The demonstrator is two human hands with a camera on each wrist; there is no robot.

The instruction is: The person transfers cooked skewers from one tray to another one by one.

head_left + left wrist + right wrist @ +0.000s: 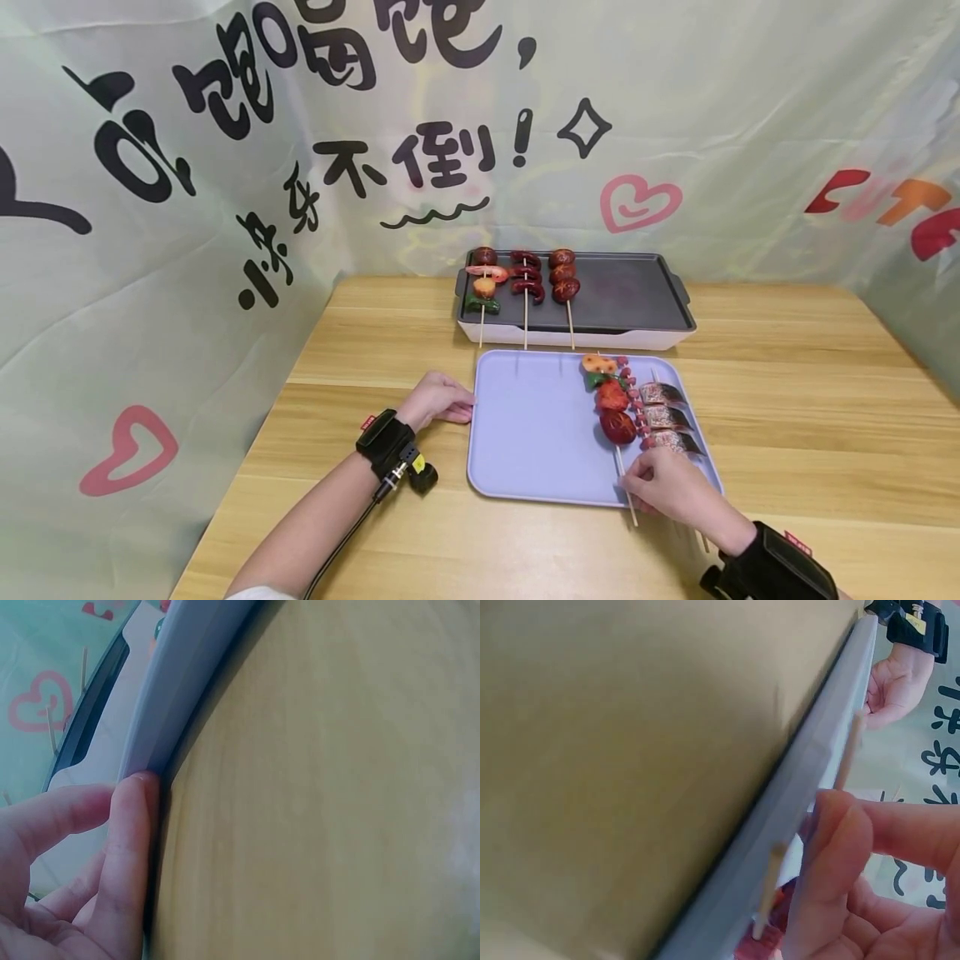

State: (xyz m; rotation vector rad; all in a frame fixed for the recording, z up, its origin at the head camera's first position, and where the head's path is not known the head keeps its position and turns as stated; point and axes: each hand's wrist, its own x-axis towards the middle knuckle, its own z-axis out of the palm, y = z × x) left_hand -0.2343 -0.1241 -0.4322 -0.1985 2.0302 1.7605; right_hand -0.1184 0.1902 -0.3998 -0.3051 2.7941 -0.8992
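Note:
The lavender tray (536,433) lies on the wooden table. My left hand (437,398) pinches its left rim (176,682) between thumb and fingers. Over the tray's front right corner, my right hand (671,485) pinches the thin stick (847,754) of a mixed skewer. That skewer carries a glossy dark-red mushroom-like piece (617,427), a red chunk (612,396), a green piece and an orange slice. Beside it lie a skewer of small pink pieces (634,398) and a skewer of dark-skinned fish pieces (666,417), its stick partly hidden by the right hand.
Behind the tray stands a grill with a dark plate (615,292) and white base. Three skewers lie on its left: a mixed one with a shrimp (487,272), one of curled dark-red pieces (527,275), one of scored brown mushrooms (563,273). A printed cloth (450,225) hangs behind.

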